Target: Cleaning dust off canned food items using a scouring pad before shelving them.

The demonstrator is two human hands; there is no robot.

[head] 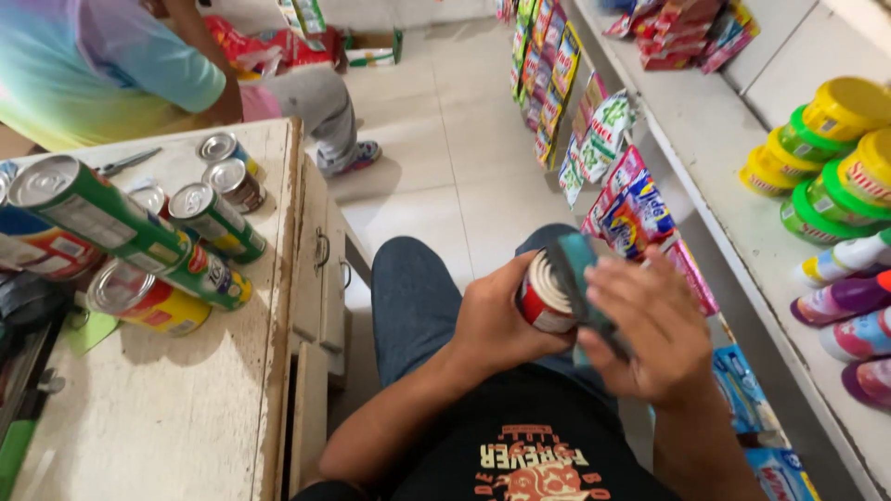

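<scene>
Here the can sits between both hands, left gripping, right covering.

One head-worn camera looks steeply down, close over the lap, seemingly tilted slightly rightward.

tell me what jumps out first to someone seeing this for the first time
In the middle, the person's left hand holds a red and white can over the lap while the right hand presses a teal cloth on its top. At left, a cluster of cans lies on a worn white table. At right, yellow and green lidded tubs sit on a shelf.
</scene>
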